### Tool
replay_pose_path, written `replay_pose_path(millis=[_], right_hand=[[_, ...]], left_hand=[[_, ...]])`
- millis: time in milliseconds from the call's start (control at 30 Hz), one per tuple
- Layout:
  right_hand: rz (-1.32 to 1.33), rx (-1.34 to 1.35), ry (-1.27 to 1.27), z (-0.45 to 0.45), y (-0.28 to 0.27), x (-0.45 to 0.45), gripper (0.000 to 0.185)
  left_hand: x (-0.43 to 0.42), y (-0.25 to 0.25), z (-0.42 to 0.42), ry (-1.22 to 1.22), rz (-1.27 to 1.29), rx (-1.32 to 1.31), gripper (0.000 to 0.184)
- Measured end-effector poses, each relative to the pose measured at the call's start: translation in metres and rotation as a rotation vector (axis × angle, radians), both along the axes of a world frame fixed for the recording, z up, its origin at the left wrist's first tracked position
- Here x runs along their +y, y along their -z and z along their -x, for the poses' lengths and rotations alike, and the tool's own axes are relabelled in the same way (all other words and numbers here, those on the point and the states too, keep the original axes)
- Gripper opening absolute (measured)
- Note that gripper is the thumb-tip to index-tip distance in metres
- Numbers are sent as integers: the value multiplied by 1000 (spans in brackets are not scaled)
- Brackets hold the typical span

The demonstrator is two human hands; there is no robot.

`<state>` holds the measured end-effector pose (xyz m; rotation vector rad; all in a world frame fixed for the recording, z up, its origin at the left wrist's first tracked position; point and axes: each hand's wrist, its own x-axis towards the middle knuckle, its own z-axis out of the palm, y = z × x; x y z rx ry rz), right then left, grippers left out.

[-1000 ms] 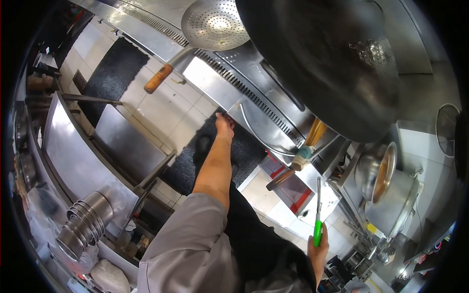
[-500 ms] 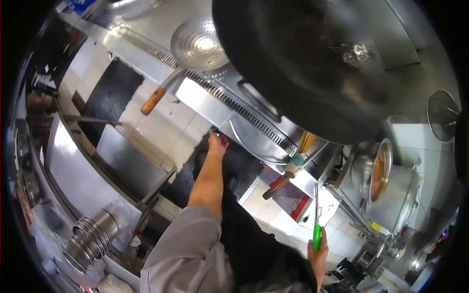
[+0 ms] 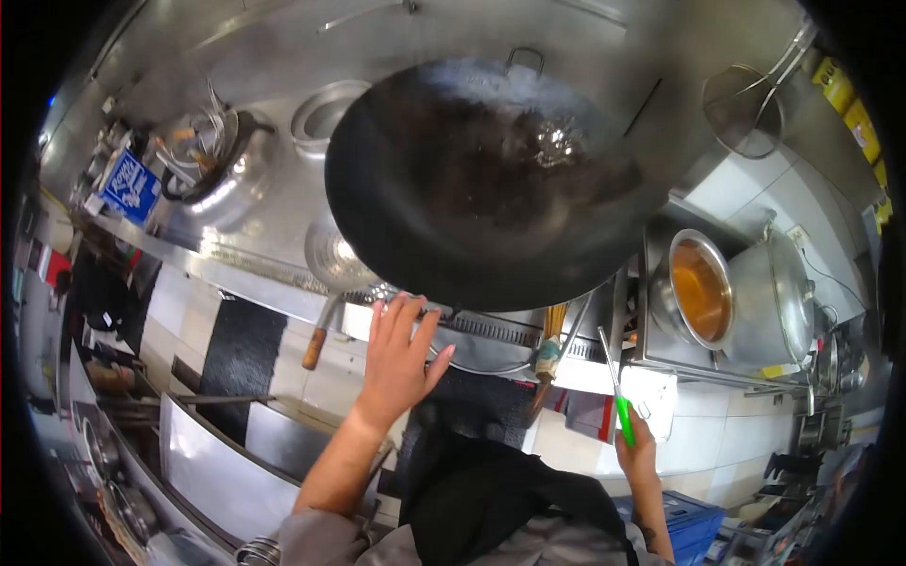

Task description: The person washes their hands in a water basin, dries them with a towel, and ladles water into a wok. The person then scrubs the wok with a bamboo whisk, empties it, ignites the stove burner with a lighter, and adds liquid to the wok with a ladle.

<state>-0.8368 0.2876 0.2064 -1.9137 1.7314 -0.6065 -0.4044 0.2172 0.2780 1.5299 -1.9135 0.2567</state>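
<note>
My left hand is open, its fingers stretched toward the stove's front edge, just below the rim of a large black wok. Whether the fingertips touch the edge I cannot tell. In my right hand is a long-nozzled lighter with a green handle, its metal tube pointing up. A perforated strainer with a wooden handle lies left of the wok. Between my hands, a bamboo brush sticks out over the stove edge. Inside the wok, a shiny wet patch shows.
A metal bowl of orange-brown liquid sits right of the wok, beside a big lidded pot. A wire skimmer hangs at upper right. A blue box stands at left, and a blue crate is low at right.
My left hand has risen from below the stove edge to near the wok rim, its fingers now spread. The right hand still holds the lighter. The view has shifted, showing the whole wok.
</note>
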Motion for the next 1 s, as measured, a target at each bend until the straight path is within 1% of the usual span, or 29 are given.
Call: replay_pose_path(millis=[67, 100, 167, 200, 233, 333, 367, 433, 500, 600, 667, 700, 733, 767, 833, 900, 933, 967, 1000], right_hand=[[33, 31, 6, -1, 5, -1, 55], [43, 39, 29, -1, 9, 2, 54], [61, 39, 67, -6, 13, 9, 53], [70, 41, 84, -10, 15, 11, 52], [52, 48, 109, -14, 17, 14, 50], [116, 61, 110, -20, 28, 20, 50], [112, 81, 125, -23, 27, 19, 51], [85, 116, 146, -33, 20, 9, 54], [79, 73, 115, -38, 14, -5, 52], [146, 74, 62, -56, -6, -48, 52], [194, 91, 20, -63, -17, -88, 52], [201, 95, -4, -64, -18, -108, 51], [169, 178, -40, -66, -23, -130, 52], [143, 258, -76, -72, -29, -156, 53], [-64, 426, -96, -93, -52, -204, 58], [20, 511, -206, -109, -42, -259, 55], [49, 560, -270, -118, -33, -288, 50], [80, 608, -332, -128, -20, -318, 44], [88, 628, -359, -138, 4, -350, 40]], left_hand=[[-20, 7, -28, 232, -85, -24, 34], [-27, 6, -36, 272, -74, -75, 31], [-39, 17, -44, 357, -172, -52, 26], [-45, 11, -44, 397, -221, -40, 24], [-54, 4, -42, 446, -137, 56, 23], [-81, -27, -39, 508, -196, 208, 24], [-88, -43, -37, 531, -109, 212, 24], [-98, -82, -35, 534, -114, 267, 25], [-112, -119, -36, 512, -123, 338, 27], [-150, -162, -43, 510, -120, 506, 34], [-166, -196, -50, 429, -201, 463, 36], [-183, -207, -53, 410, -156, 401, 34], [-199, -216, -56, 390, -112, 340, 33], [-209, -227, -58, 371, -133, 357, 32], [-227, -252, -58, 341, -168, 380, 32], [-244, -271, -53, 334, -274, 512, 25], [-249, -279, -51, 327, -324, 581, 22], [-254, -284, -46, 239, -257, 527, 25], [-255, -289, -41, 214, -255, 545, 26]])
